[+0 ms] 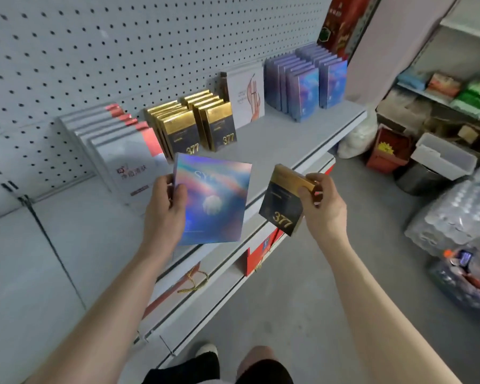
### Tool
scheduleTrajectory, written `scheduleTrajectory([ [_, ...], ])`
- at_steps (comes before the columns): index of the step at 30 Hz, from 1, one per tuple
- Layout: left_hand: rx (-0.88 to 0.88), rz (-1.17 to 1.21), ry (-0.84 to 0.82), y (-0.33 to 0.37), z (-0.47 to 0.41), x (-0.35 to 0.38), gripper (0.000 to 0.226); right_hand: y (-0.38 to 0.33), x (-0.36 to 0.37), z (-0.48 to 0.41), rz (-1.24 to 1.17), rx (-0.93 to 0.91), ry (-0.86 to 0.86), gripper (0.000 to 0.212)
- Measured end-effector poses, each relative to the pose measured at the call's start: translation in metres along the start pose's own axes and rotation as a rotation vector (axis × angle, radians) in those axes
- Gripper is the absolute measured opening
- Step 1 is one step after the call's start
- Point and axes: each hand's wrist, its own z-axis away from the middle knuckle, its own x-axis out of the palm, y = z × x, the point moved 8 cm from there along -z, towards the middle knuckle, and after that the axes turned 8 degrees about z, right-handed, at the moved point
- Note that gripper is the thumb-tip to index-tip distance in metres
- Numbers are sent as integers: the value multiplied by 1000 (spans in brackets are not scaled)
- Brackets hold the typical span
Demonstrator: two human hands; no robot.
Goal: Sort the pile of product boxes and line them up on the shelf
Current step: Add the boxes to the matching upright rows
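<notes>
My left hand (pixel 165 198) grips the left edge of a flat iridescent blue box (pixel 216 200), held in front of the grey shelf (pixel 275 139). My right hand (pixel 322 202) pinches the gold top of a black-and-gold "377" box (pixel 281 209), which hangs tilted beyond the shelf's front edge. On the shelf stand rows, from left to right: white-and-pink boxes (pixel 122 151), two rows of black-and-gold "377" boxes (pixel 197 126), a white box with a red figure (pixel 245 98), and two rows of blue boxes (pixel 305 81).
A white pegboard (pixel 122 51) backs the shelf. Red boxes (pixel 341 23) stand at its far right end. A lower shelf holds red bags with gold cords (pixel 194 281). On the floor to the right are a red crate (pixel 385 153), a bin (pixel 438 167) and shrink-wrapped bottles (pixel 460 214).
</notes>
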Motion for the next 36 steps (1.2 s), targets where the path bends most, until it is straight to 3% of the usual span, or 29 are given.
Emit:
scheduleTrajectory([
  [5, -9, -57, 141, -4, -29, -1, 27, -30, 60, -72, -52, -115, -202, 24],
  [10, -44, -102, 366, -13, -40, -5, 36, -81, 129, -133, -78, -386, -449, 27],
  [18, -227, -79, 668, -25, -14, 6, 29, -146, 222, -174, 3, -777, -724, 31],
  [21, -243, -72, 723, -29, -5, 10, 18, -165, 242, -171, 37, -902, -696, 33],
  [27, -274, -93, 749, -29, 1, 10, 29, -188, 263, -163, 293, -1237, -417, 39],
  [30, -272, -92, 746, -28, 2, 7, 32, -192, 269, -163, 352, -1271, -305, 43],
  [36, -271, -66, 735, -28, 1, 6, 34, -189, 275, -163, 432, -1293, -324, 54],
])
